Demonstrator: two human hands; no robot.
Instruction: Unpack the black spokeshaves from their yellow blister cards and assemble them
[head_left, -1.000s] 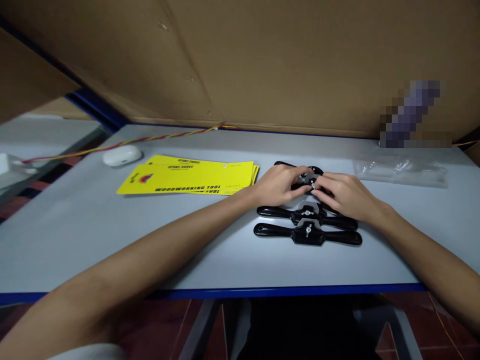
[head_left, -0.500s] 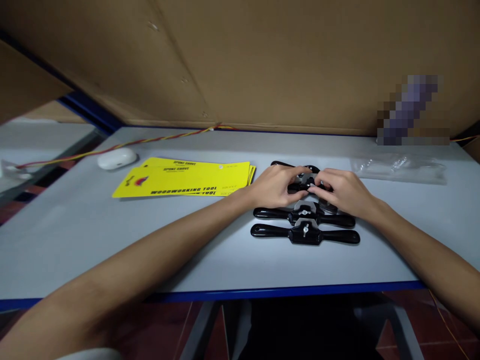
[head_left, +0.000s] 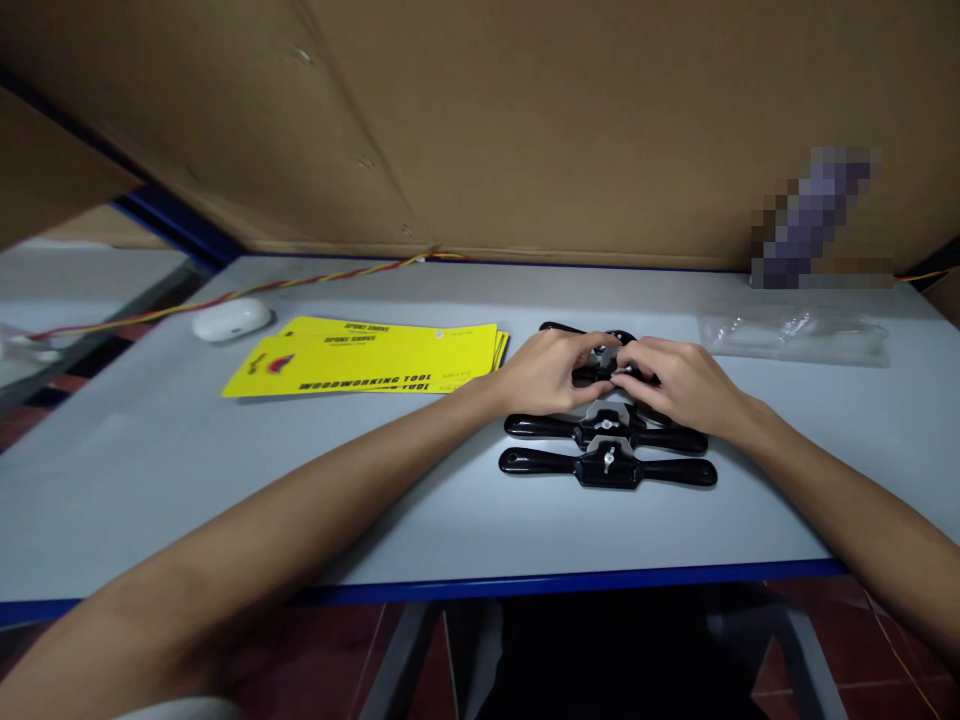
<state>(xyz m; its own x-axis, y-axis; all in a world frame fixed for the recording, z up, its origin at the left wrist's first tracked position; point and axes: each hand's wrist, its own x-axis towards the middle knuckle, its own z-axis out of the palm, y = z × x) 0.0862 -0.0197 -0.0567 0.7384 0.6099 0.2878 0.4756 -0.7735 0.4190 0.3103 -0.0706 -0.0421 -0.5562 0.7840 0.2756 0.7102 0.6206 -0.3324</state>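
Several black spokeshaves lie across the table in a column. My left hand point(head_left: 549, 372) grips one spokeshave point(head_left: 589, 374) near its middle, thumb on the near side and fingers on the far side. Over its centre, my right hand point(head_left: 679, 380) pinches a small silver wing screw point(head_left: 628, 370) between thumb and fingertips. Much of this spokeshave is hidden under my hands. Behind it shows the end of another spokeshave point(head_left: 561, 327). Closer to me rest two more, a middle spokeshave point(head_left: 532, 426) and a front spokeshave point(head_left: 609, 468), each with a silver blade and wing screw.
Yellow printed cards point(head_left: 360, 358) are stacked left of my hands. A white rounded case point(head_left: 232, 319) sits beyond them, near a red-and-yellow wire point(head_left: 315, 278). Clear plastic bags point(head_left: 802, 335) lie at the right rear. A cardboard wall point(head_left: 525, 130) closes off the back.
My right fingertips have shifted slightly at the wing screw, which now shows between them. My left hand keeps its place on the spokeshave.
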